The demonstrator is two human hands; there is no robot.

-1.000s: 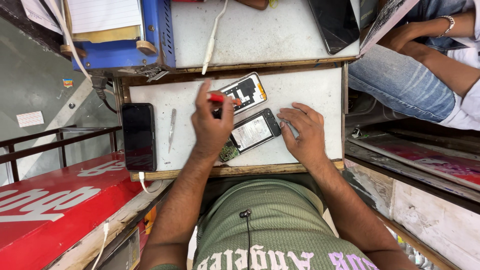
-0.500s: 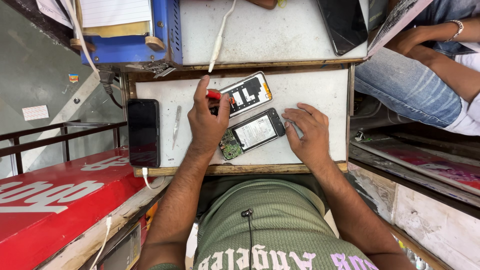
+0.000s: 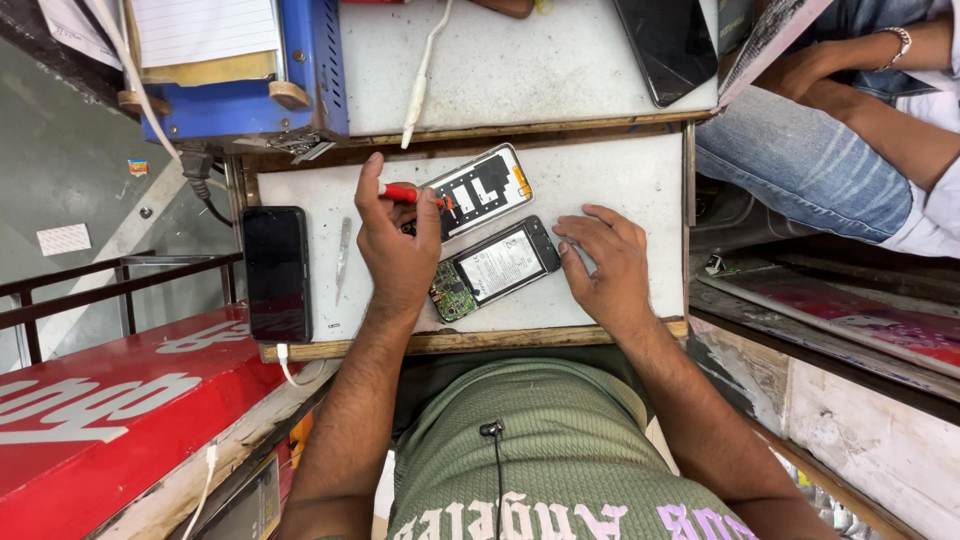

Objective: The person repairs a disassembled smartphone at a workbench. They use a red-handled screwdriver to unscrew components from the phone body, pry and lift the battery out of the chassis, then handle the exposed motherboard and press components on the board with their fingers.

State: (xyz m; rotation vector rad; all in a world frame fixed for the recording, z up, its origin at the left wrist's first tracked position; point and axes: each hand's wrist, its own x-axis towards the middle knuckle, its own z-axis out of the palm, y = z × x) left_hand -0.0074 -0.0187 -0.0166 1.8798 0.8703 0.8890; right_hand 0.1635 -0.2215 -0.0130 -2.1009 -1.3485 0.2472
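Cluttered white desk carried the work. Opened phone lay at centre, circuit board exposed; right hand steadied its 3 o'clock end, fingers spread. Left hand pinched a red screwdriver. Removed back cover lay at 12 o'clock: opening done, interior work judged outstanding.

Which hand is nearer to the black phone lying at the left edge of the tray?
The left hand is nearer, just right of the black phone. The right hand rests farther right, beyond the opened phone.
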